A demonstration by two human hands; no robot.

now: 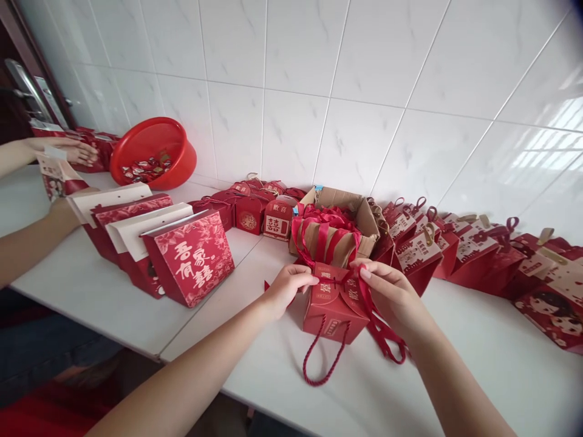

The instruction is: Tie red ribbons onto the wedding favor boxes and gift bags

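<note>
In front of me on the white table stands a small red gift box (334, 312) with gold lettering and a twisted rope handle (319, 379) hanging down its near side. A red ribbon (385, 337) runs across its top and trails off to the right. My left hand (286, 291) pinches the ribbon at the box's upper left. At the upper right my right hand (392, 291) grips the ribbon between thumb and fingers. Just behind the box, a cardboard carton (364, 243) holds a heap of red ribbons (328, 221), some draped over its front.
Left of centre stand several red gift bags (195, 261). Finished-looking red boxes (277, 218) line the tiled wall, with more handled bags (473, 249) at right. A red basin (184, 161) with wrapped sweets leans at back left. Another person's hands (68, 152) hold a bag there.
</note>
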